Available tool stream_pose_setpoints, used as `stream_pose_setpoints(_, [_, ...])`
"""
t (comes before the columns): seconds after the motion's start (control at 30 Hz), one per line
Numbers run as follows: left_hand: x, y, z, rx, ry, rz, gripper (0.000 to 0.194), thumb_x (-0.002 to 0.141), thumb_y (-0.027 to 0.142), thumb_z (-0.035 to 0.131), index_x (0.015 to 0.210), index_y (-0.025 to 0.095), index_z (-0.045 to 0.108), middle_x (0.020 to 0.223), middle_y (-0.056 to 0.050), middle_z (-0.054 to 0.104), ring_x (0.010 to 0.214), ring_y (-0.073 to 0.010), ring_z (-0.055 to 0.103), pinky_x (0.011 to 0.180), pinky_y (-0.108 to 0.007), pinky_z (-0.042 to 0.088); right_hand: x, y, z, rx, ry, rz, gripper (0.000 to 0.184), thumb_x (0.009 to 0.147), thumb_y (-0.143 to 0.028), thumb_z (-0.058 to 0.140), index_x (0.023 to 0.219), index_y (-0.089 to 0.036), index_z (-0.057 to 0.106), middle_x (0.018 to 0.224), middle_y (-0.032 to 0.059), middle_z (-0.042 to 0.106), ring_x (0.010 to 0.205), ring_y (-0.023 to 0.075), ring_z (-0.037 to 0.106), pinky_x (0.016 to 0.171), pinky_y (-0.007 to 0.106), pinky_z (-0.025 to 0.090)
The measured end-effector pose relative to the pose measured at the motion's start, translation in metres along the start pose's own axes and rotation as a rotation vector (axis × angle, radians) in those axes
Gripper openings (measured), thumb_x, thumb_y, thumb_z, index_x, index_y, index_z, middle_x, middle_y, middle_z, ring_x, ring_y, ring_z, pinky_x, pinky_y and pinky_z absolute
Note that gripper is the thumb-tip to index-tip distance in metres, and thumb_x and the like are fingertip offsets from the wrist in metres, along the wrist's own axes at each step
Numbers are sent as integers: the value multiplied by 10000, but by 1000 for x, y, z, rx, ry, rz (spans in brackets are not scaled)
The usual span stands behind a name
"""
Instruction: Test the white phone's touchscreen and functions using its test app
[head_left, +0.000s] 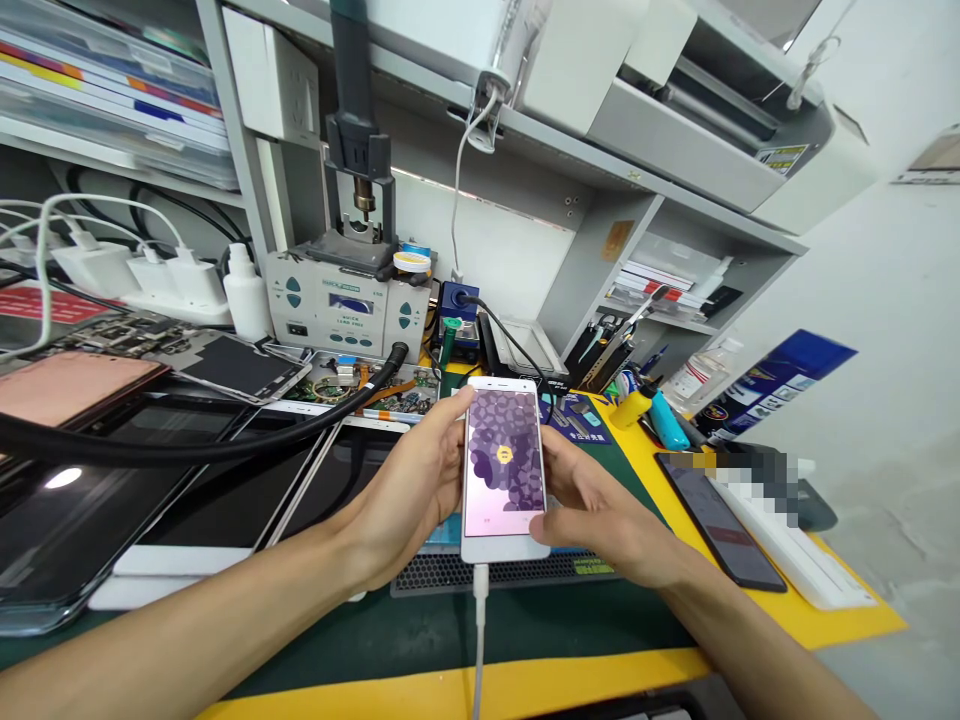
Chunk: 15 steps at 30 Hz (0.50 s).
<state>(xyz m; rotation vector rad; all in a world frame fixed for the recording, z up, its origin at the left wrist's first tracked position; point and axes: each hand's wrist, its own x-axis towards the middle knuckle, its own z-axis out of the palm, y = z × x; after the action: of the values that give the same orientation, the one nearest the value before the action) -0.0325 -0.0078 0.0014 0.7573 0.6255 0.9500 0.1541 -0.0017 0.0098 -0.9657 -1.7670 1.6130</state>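
Observation:
A white smartphone [504, 548] is held upright between my two hands, its screen lit with a purple and pink pattern and a yellow round icon. My left hand [431, 455] is closed round its left edge, with the thumb near the top corner. On the other side, my right hand [592, 500] grips the right edge, and its thumb touches the lower right of the screen. A white charging cable [481, 610] is plugged into the phone's bottom. Behind the phone lies a dark perforated strip [450, 574] on the green mat [420, 630].
Several phones and tablets [225, 490] lie on the left, crossed by a thick black hose [225, 445]. A grey soldering station [345, 310] stands behind. Right of my hands are a dark phone [720, 520], a white long box [795, 550] and a yellow bottle [631, 408].

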Motion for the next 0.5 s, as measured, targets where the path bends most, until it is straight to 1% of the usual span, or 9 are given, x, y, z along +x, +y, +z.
stream_pose_setpoints(0.1, [-1,0,-1,-3,2,0,579,911,609,435,1248,178,624,1056,-87,730,1023,-271,629,835,-345,469,1,0,1,-2,4,12,687,715,-201,700,1350,-265,443,1251,38,604,1100,222,561,955,380,445])
stream_pose_setpoints(0.2, [0,-1,-2,-11,-8,6,571,914,608,432,1238,182,630,1067,-85,728,1029,-266,628,838,-340,472,1,1,5,-12,54,24,574,768,-244,693,1298,-258,474,1168,40,630,1037,213,582,917,376,463])
stream_pose_setpoints(0.3, [0,-1,-2,-18,-19,10,547,919,591,436,1211,180,649,1084,-85,724,1032,-263,628,843,-338,474,2,4,10,-32,118,-5,488,821,-275,674,1270,-262,485,1168,41,623,1058,210,575,934,371,455])
stream_pose_setpoints(0.4, [0,-1,-1,-24,-15,7,541,920,592,435,1190,183,663,1104,-80,718,1038,-259,625,856,-334,472,3,7,14,-46,166,-44,483,855,-302,655,1300,-275,469,1203,40,616,1082,207,570,956,366,441])
stream_pose_setpoints(0.5, [0,-1,0,-12,-9,11,515,916,574,458,1198,192,659,1104,-72,719,1041,-258,624,855,-332,472,3,7,14,-39,178,-49,475,857,-307,652,1299,-275,479,1141,36,638,1006,193,581,884,340,455])
